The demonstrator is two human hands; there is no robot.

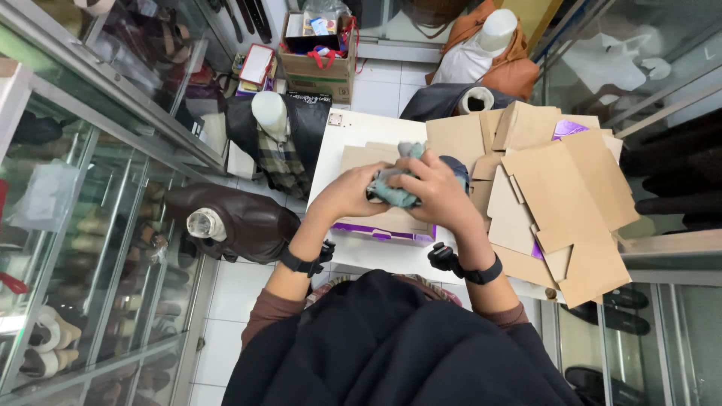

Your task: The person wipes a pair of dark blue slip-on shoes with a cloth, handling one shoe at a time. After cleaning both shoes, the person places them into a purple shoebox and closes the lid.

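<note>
Two hands, left hand [347,192] and right hand [436,189], clutch one grey cloth [395,192].

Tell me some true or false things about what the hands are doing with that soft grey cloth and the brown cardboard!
1. Both hands hold a crumpled grey-blue cloth. True.
2. The left hand rests flat on the floor. False: it grips the cloth above the white table.
3. Flat brown cardboard pieces are piled on the person's right side. True.
4. The right hand holds scissors. False: it clasps the cloth only.
5. Each wrist wears a black band. True.
6. The brown leather jacket on a mannequin lies on the table. False: it stands beside it, left.
</note>
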